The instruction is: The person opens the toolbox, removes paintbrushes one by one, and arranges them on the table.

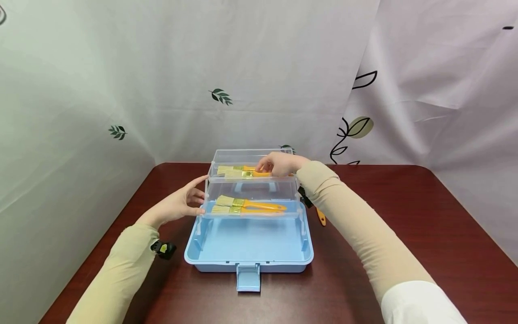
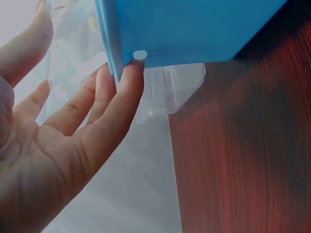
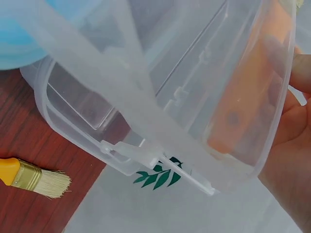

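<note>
A light blue toolbox [image 1: 251,261] stands open on the table, its two clear trays raised in steps. In the upper tray [image 1: 226,179] lie paintbrushes with yellow-orange handles and pale bristles. My right hand [image 1: 281,164] reaches into this tray and pinches the handle of one paintbrush [image 1: 247,173]; the tray wall partly veils the fingers in the right wrist view. Two more paintbrushes [image 1: 259,205] lie side by side in the lower tray [image 1: 251,216]. At the box's left side, my left hand [image 1: 178,204] touches the tray ends with spread, loosely bent fingers.
Another paintbrush [image 3: 29,177] lies on the dark red-brown table [image 1: 384,225] to the right of the box, mostly behind my right forearm in the head view. A blue latch [image 1: 248,279] hangs at the box's front. Pale patterned cloth [image 1: 263,67] hangs behind the table.
</note>
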The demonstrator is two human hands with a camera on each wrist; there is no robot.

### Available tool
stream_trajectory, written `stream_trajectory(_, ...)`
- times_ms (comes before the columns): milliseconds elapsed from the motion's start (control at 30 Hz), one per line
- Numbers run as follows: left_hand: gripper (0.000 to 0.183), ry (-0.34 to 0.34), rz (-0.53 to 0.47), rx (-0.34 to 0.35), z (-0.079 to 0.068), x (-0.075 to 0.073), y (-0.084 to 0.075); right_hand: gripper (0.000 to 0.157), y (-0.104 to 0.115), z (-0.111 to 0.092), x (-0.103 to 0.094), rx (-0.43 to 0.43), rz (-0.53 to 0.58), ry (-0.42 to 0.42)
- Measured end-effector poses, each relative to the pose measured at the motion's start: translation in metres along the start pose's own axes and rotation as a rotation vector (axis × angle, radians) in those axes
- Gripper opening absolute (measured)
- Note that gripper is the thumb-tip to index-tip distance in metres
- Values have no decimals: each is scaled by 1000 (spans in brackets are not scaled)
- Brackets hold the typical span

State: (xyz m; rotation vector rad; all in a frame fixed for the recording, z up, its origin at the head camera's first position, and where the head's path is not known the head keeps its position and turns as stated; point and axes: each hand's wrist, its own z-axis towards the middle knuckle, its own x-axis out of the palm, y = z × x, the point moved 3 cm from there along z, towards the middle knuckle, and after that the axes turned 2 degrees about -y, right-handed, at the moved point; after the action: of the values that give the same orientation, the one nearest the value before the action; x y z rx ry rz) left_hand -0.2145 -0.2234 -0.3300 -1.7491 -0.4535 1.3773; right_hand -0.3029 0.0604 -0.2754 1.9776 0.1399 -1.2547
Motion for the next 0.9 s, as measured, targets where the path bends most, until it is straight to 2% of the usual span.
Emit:
stream_trajectory(300, 98, 3, 6, 7, 0, 0, 1, 49, 0, -1, 2, -27, 94, -49)
stream_trajectory(633, 98, 5, 9, 5, 1, -1, 1, 46, 0, -3, 4, -28, 153, -95)
stream_trajectory(900, 98, 1, 14, -5, 1, 0, 1, 42, 4, -5, -2, -35, 264, -212)
